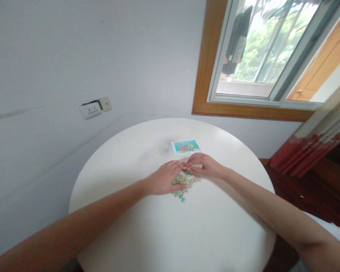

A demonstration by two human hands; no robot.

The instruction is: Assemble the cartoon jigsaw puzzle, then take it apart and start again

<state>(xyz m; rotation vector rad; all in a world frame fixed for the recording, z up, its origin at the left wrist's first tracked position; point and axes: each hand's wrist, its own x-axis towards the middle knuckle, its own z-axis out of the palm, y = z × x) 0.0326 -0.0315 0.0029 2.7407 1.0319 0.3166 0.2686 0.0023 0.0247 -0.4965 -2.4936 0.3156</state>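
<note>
A small heap of jigsaw puzzle pieces lies near the middle of a round white table. My left hand rests on the heap's left side, palm down, fingers stretched over the pieces. My right hand sits at the heap's far right, fingers curled and pressed together at the tips, which touch the left fingertips. What they pinch is too small to make out. Just beyond the hands lies a small cartoon picture card, flat on the table.
A grey wall with a socket plate stands behind the table. At the upper right is a wood-framed window. Red-and-white fabric hangs at the right, past the table's edge.
</note>
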